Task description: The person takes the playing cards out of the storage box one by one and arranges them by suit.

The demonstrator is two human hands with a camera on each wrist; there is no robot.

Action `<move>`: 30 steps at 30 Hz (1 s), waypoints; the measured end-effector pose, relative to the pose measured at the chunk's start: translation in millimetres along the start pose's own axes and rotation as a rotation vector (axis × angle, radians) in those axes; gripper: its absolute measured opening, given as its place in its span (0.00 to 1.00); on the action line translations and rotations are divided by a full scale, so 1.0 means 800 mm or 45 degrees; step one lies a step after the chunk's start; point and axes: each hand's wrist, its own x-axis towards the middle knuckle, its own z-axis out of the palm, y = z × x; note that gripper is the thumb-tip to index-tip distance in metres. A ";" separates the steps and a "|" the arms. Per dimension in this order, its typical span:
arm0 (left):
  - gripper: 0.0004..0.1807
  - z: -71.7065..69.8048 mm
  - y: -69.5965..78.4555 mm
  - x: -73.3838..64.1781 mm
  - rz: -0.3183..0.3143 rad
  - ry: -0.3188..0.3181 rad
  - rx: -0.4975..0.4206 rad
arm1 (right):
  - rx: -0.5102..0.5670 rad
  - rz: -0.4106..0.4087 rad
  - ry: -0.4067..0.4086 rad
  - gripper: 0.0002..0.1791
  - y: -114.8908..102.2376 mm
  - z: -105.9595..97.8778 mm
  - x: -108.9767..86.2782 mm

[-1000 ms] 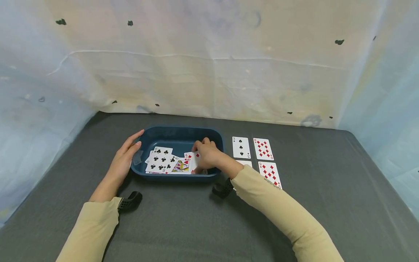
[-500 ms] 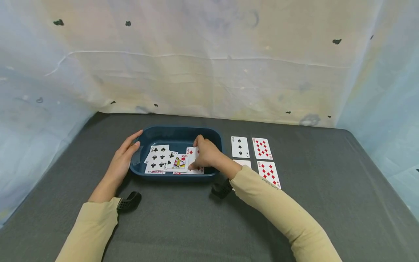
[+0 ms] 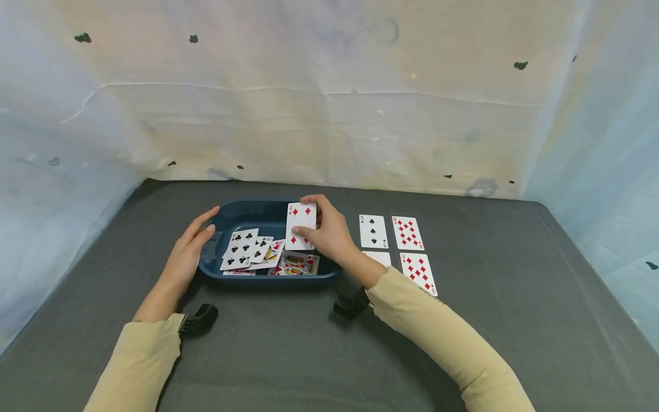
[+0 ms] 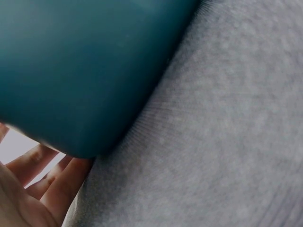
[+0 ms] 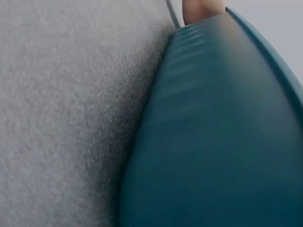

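Right hand: thumb and fingers brought together at the right edge of a diamonds card, pinching it. The card is held over the right part of the blue tray, to the left of the palm, face showing, tilted up toward the head camera. Left hand: fingers extended, thumb apart from them, laid against the tray's near-left end; the left wrist view shows fingertips at the tray's outer wall. No card is in its grasp.

To the right of the left hand, inside the tray, a clubs card overlaps a second clubs card and a picture card. Below and left of the right hand, also in the tray, lies another picture card. To the right of the right hand, on the desk, lie a spades card, two diamonds cards and a card partly hidden by the forearm.
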 end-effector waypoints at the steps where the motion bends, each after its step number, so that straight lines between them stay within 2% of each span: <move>1: 0.29 0.000 0.000 0.000 0.005 0.000 0.000 | 0.044 -0.009 0.023 0.30 0.001 -0.001 -0.001; 5: 0.29 0.001 0.000 -0.001 0.015 -0.004 0.000 | 0.301 -0.050 0.071 0.31 0.004 -0.006 -0.004; 8: 0.29 0.002 -0.001 -0.002 0.019 -0.012 -0.006 | 0.486 -0.093 0.066 0.31 0.006 -0.013 -0.010; 13: 0.29 0.000 -0.003 0.000 0.031 -0.014 -0.014 | 0.629 -0.080 0.062 0.32 0.011 -0.035 -0.029; 20: 0.29 -0.005 -0.005 0.000 0.015 0.007 0.007 | 0.582 0.036 0.063 0.32 0.035 -0.075 -0.061; 30: 0.28 0.001 -0.001 0.000 -0.035 -0.006 0.035 | 0.395 0.073 0.028 0.33 0.075 -0.131 -0.115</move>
